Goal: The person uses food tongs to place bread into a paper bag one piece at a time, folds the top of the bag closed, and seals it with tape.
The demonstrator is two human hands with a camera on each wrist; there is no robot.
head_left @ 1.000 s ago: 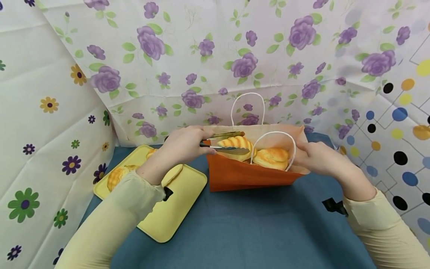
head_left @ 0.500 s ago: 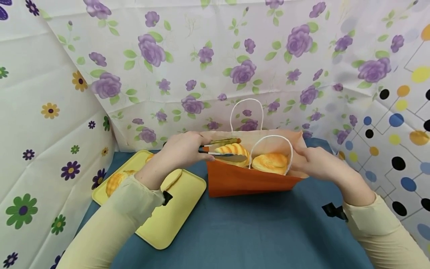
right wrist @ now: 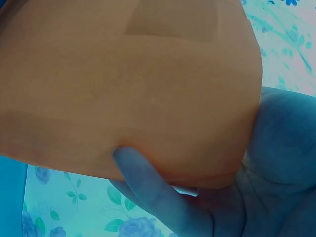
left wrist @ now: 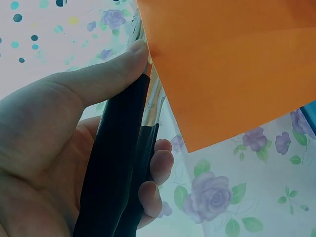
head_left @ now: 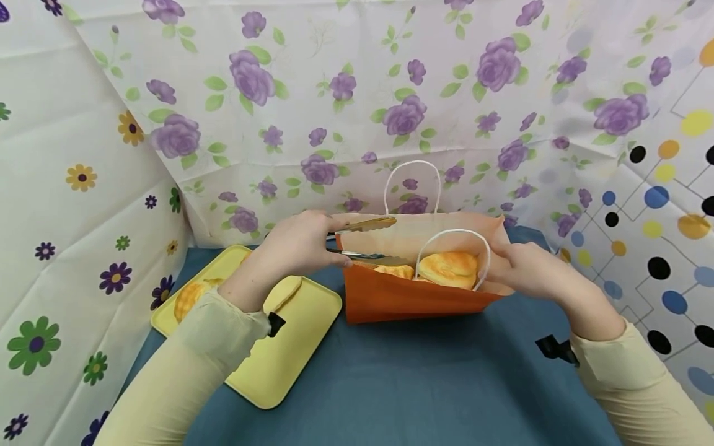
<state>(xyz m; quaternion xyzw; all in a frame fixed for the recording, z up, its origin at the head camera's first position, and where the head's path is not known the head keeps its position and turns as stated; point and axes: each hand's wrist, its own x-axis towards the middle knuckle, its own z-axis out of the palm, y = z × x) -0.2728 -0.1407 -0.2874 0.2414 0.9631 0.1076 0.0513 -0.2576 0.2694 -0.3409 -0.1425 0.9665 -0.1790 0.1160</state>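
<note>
My left hand point(head_left: 295, 244) holds a pair of tongs point(head_left: 370, 224) at the left end of an orange paper bag point(head_left: 413, 303). In the left wrist view the black tong handles point(left wrist: 113, 153) lie between thumb and fingers. The tong tips are spread apart over the bag's mouth, with nothing between them. Just below sits a striped bread point(head_left: 395, 271), mostly hidden by the bag's front wall. A rounded golden bread point(head_left: 449, 269) lies beside it, behind the front white handle. My right hand point(head_left: 527, 266) grips the bag's right side; its fingers press the paper in the right wrist view.
A yellow tray point(head_left: 290, 353) lies left of the bag, partly under my left forearm. It bears a golden bread point(head_left: 188, 300) and a long pale bun point(head_left: 282, 293). Blue cloth point(head_left: 424, 384) covers the table. Flowered sheets point(head_left: 334, 124) hang behind and at the sides.
The striped bread has left the tongs and dropped lower into the bag. The tong arms have spread apart. My right hand stays on the bag.
</note>
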